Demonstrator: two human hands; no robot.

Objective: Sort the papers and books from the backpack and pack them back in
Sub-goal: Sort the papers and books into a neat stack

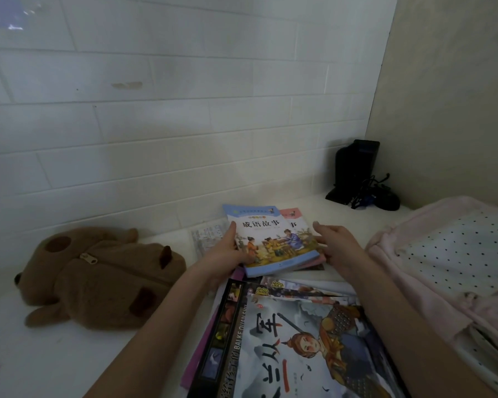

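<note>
A blue-covered storybook (273,239) lies on a pink-covered book (295,214) near the back of the white table. My left hand (230,248) grips the blue book's left edge, thumb on the cover. At the pair's right edge, my right hand (332,239) holds them with curled fingers. In front of them spreads a pile of larger books (288,340), topped by one with a warrior picture. A printed paper sheet (206,238) lies behind my left hand. The pink backpack (443,254) lies open at the right, showing its dotted lining.
A brown plush animal bag (98,280) with a zipper lies on the left of the table (55,354). A black device (355,170) with tangled cables (377,193) stands in the back right corner. A tiled wall runs close behind.
</note>
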